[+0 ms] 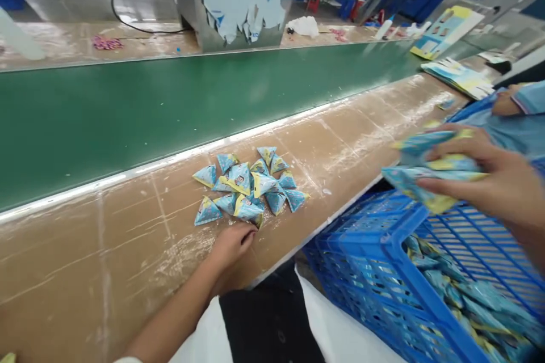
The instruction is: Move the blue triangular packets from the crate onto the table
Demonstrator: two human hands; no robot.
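Many small packs (pixel 485 306) lie in the blue crate (pixel 392 237) at near right. Above its rim, I see the right hand (pixel 489 176) grasping a few more packs (pixel 443 174); a loose hold could let one drop outside. The left hand (pixel 233 244) curls at the near edge of a pile of packs (pixel 240 178) on the brown table (pixel 131 238), and I cannot tell if it holds one. If it bumps them, I think the pile could spread toward the green belt (pixel 170 108) on the far side.
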